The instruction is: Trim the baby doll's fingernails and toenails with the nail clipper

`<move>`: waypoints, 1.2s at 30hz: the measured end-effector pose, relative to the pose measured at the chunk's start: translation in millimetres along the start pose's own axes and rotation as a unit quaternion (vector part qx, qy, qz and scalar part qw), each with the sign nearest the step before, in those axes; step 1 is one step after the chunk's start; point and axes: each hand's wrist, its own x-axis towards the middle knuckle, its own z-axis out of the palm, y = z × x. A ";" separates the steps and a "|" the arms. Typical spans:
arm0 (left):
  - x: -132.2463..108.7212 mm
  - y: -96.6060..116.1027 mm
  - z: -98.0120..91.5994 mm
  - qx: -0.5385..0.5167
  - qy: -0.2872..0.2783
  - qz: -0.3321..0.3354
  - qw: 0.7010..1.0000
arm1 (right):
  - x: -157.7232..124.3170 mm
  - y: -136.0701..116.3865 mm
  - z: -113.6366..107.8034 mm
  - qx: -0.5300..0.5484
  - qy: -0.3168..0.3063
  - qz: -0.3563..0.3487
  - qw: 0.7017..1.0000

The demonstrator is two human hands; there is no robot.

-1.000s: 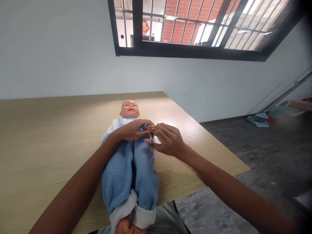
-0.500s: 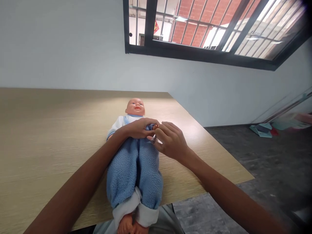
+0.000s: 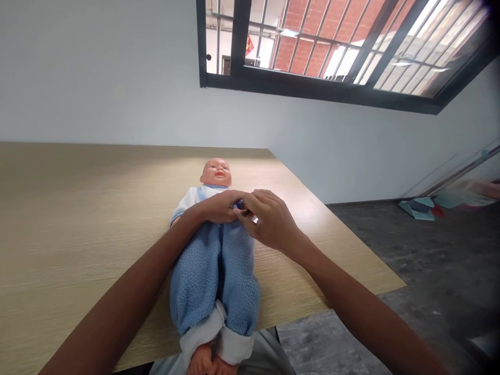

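A baby doll [image 3: 215,271] in blue fleece trousers and a white top lies on its back, head toward the wall and feet over the near table edge. My left hand [image 3: 222,206] rests across its chest, fingers closed around the doll's hand at the right side. Close against it, my right hand [image 3: 272,217] is pinched on a small metal nail clipper [image 3: 245,212], mostly covered by my fingers. The clipper sits right by the doll's fingers, which are largely hidden; contact between them cannot be made out.
The pale wooden table [image 3: 86,229] ends at a slanting edge on the right, above a dark floor [image 3: 375,229]. A wall with a barred window [image 3: 312,88] stands behind. Folded coloured items [image 3: 420,207] lie on the floor at the far right.
My right hand has turned and shifted slightly left, closer to my left hand. The clipper's silver ridged part, visible before, now shows only as a dark sliver. The doll stays in place.
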 end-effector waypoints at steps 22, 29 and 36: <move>-0.9 11.1 -4.1 -0.007 -0.027 -0.024 0.999 | -46.2 36.4 17.4 0.137 0.130 -0.028 0.982; -1.6 10.0 -3.7 -0.004 -0.027 -0.032 0.999 | -42.0 24.9 14.1 0.088 0.100 -0.040 0.990; -1.5 11.7 -4.5 0.002 -0.030 -0.032 0.999 | -37.8 16.6 12.5 0.068 0.101 -0.003 0.993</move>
